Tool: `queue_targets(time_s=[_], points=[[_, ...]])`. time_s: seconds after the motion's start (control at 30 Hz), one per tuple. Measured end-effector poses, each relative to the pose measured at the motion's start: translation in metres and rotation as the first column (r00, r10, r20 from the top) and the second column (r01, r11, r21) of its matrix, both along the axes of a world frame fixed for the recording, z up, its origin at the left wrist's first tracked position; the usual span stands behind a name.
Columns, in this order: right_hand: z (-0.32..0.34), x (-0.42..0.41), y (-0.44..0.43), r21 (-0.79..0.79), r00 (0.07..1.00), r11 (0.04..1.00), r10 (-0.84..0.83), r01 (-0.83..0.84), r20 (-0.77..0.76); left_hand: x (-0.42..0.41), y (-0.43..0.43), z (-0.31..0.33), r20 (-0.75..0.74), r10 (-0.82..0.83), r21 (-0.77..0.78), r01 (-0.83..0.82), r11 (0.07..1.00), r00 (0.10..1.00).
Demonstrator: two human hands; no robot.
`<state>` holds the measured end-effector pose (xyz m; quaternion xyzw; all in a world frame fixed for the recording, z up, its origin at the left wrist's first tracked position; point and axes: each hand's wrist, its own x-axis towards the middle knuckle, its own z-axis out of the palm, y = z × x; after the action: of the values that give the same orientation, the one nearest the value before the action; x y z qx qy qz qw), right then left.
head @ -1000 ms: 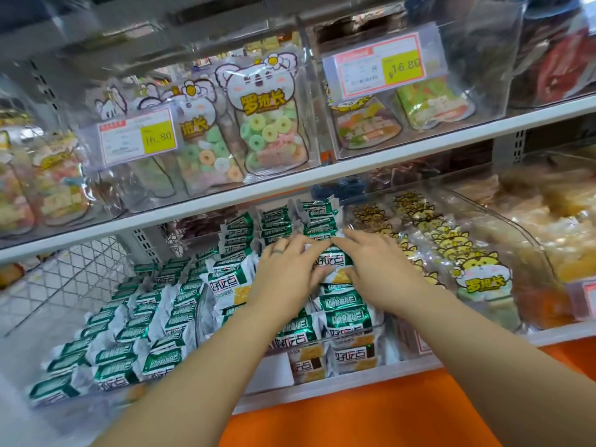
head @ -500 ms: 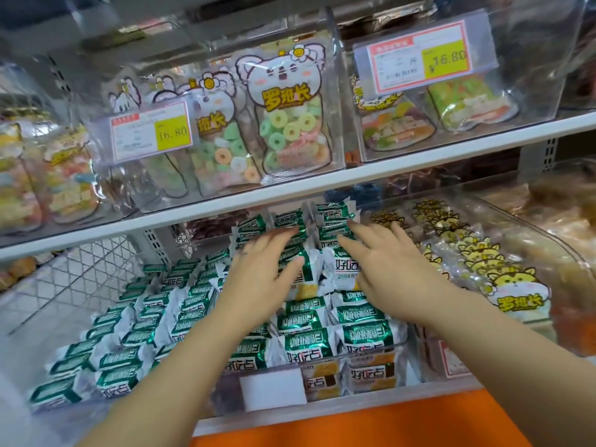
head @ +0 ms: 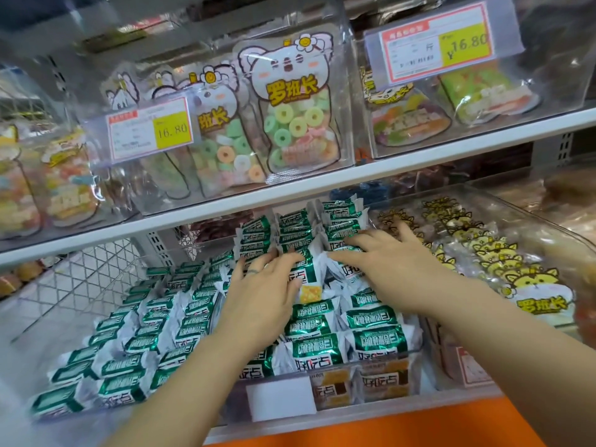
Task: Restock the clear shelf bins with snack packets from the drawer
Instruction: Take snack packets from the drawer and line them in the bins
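1. The snack packets [head: 374, 341] stand in rows in the middle clear bin [head: 338, 411] on the lower shelf, reaching its near wall.
2. The left hand [head: 267, 285] and right hand [head: 387, 266], close together on one packet a second ago, now lie spread, fingers pressing the far rows. This is judged a settling step.
3. The upper shelf edge [head: 322, 185] overhangs the far rows, and the neighbouring bins sit just beside on the left and right. Open room lies only toward the near side.

Left hand [head: 263, 285]: palm down, fingers stretched forward, tips perhaps slightly bent.
Right hand [head: 383, 266]: palm down, fingers spread straight.
Forearms [head: 193, 366]: bare, both extended forward, converging.
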<state>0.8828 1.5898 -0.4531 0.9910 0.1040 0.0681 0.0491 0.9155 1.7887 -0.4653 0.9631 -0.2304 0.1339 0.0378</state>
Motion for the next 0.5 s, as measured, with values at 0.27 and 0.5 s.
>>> queue_targets(time_s=[0.27, 0.5], points=[[-0.012, -0.008, 0.004, -0.001, 0.996, 0.999, -0.044, 0.045, 0.082, -0.005, -0.008, 0.012, -0.007, -0.048, 0.047, 0.048, 0.998, 0.999], [-0.019, -0.007, -0.004, 0.009, 0.998, 1.0, -0.029, 0.029, 0.048, -0.001, -0.033, 0.008, 0.034, -0.113, 0.162, 0.106, 0.981, 0.993]])
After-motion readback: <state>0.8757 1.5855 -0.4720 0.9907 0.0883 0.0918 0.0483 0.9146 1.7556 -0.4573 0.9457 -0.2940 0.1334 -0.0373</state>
